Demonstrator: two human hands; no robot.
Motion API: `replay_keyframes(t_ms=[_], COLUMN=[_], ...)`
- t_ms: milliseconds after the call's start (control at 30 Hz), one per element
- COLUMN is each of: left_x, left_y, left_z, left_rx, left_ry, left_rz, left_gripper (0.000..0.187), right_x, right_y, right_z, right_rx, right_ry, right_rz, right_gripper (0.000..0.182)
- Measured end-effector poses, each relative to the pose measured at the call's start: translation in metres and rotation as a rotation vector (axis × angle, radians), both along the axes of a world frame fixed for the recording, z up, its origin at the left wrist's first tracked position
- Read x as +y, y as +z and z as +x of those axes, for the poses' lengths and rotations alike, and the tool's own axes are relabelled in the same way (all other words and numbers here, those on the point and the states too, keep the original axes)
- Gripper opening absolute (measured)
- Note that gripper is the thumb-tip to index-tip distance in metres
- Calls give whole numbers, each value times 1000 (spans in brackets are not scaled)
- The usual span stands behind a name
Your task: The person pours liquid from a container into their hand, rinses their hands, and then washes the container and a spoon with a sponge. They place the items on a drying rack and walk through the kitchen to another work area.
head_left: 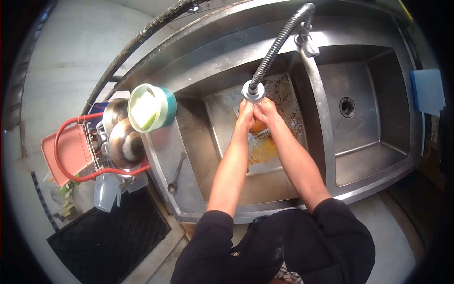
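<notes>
Both my hands are close together under the round spray head [253, 91] of the faucet, over the left sink basin [194, 111]. My left hand [245, 115] has its fingers curled in, and my right hand [266, 110] is bent in against it. The spray head hides most of the fingertips, so what lies between them does not show. Just below the hands is an orange-brown thing [258, 127], largely covered by them. Orange residue [262, 151] and dark specks are spread over the basin floor.
A second basin [357, 128] with a drain is at the right. On the left ledge lies a ladle [177, 174], beside a pale green tub [146, 110] holding a sponge. Metal pots [125, 144] and a pink tray [68, 151] sit in a red-handled rack. A blue container [428, 91] stands far right.
</notes>
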State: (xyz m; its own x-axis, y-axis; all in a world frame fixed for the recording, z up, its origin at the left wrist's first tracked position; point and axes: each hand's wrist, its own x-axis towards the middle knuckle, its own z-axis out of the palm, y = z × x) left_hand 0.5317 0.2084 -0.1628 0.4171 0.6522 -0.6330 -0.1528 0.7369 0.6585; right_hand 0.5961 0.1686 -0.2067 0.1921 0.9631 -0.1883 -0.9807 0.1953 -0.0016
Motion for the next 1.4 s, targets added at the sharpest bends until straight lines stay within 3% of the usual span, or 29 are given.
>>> replay_keyframes(t_ms=[33,100,133,200,267,333,400,467,500,533,567,600,633,667,700,733,767,833,867,933,967,1033,1067,1100,1200,1267,1333,1400], left_x=[-7,-16,-14,-8,-4,-11,-26,-35,-36,-38,-40,-46,-52,-59,-66,-71,-74,-76,-74,-76,-77,-79,-82,-85,-90,-93,-94,-93], left_y=[-5,-5,-1,-3,-6,-13,19,25,19,19,21,22,26,37,53,77,100,127,130,129,131,132,130,126,109,102,105,104], left_z=[4,4,2,-11,-14,-13,-14,-43,-64,-87,-111,-134,-153,-169,-181,-188,-197,-233,-253,-290,-300,-316,-319,-320,-320,-321,-320,-324], left_rx=[-86,53,128,106,88,-318,-344,5,235,375,515,555,593,590,585,641,697,906,913,1023,1023,971,974,971,1017,1055,1064,1064], left_ry=[105,6,-38,-147,-240,129,145,-175,-263,-277,-293,-295,-293,-315,-342,-377,-409,-517,-501,-703,-688,-874,-859,-868,-799,-725,-698,-672], left_rz=[-13,64,102,166,242,-33,4,94,337,403,470,515,561,564,565,611,657,949,936,1247,1246,1362,1360,1391,1426,1422,1452,1463], left_gripper=[19,20,22,24,26,30,32,37,41,42,44,42,41,37,33,30,27,22,22,19,19,17,17,15,13,12,9,8], right_x=[6,13,17,11,5,-1,-7,-11,-27,-40,-49,-52,-63,-75,-87,-93,-97,-101,-100,-102,-99,-87,-82,-79,-72,-64,-59,-61], right_y=[8,18,24,-6,-42,39,50,-17,22,-17,-29,-43,-73,-91,-105,-110,-104,-81,-73,-57,-57,-56,-58,-61,-38,-30,-71,-22], right_z=[3,-4,-7,-14,-11,2,8,16,27,29,35,27,24,20,14,10,6,5,2,-9,-15,-8,-6,-11,-4,-4,-11,-13], right_rx=[72,101,12,54,312,368,228,-967,-1720,-1983,-1978,-1966,-2019,-2019,-1957,-1889,-1892,-1977,-1984,-1645,-1778,-1732,-1672,-1571,-1834,-1812,-1726,-1834], right_ry=[28,-77,-120,-144,15,20,-16,415,308,-24,-44,118,297,306,413,509,513,485,501,217,143,200,265,123,150,301,83,26], right_rz=[114,-250,-629,-607,-127,-360,-308,-472,-546,-617,-947,-1330,-1232,-1219,-1042,-865,-854,-505,-489,-858,-874,-875,-887,-947,-740,-765,-1075,-913], right_gripper=[31,31,30,31,36,46,42,28,18,22,25,26,27,27,26,24,24,23,23,22,21,20,20,20,19,19,20,20])
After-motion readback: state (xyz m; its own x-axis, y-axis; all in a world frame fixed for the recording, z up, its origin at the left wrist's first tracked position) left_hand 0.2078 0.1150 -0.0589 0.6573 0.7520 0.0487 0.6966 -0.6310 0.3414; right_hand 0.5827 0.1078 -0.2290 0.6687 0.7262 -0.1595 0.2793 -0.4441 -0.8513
